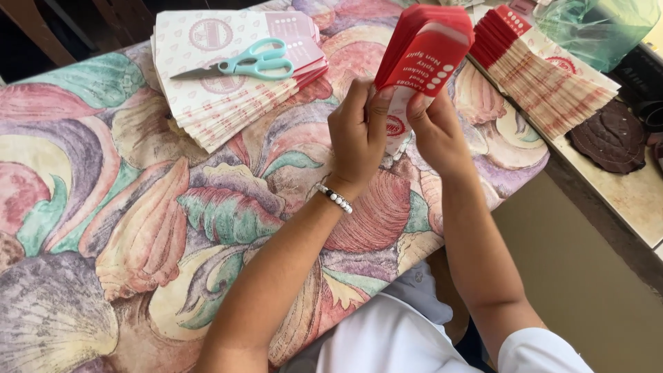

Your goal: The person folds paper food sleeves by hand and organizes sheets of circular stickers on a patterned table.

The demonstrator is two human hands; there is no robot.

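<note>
White sleeves and a pale lap sit at the bottom edge, closest to the camera, with both bare forearms reaching up from them over the surface (103, 228). That surface wears a cloth printed with big shells and leaves in pink, teal, mauve and cream, and its right edge drops away to a plain tan floor.

Above the cloth's middle, the left hand (358, 135), a beaded bracelet (335, 198) on its wrist, and the right hand (434, 128) meet around one bundle of red and white paper bags (425, 52). Each grip is closed on the bundle's lower end, fingers wrapped at the back and thumbs pressed on the front, so the bags stand upright and lean slightly right, lifted clear of the cloth.

Further off to the left lies a fanned stack of white bags (221, 90) flat on the cloth, with teal-handled scissors (238, 65) resting on top, blades shut and pointing left. Further to the right, a second fanned stack (552, 79) lies at the cloth's edge, partly over a tiled ledge (628, 193). On that ledge sits a dark brown leaf-shaped mat (611, 138), and a green plastic bag (597, 27) fills the far right corner.
</note>
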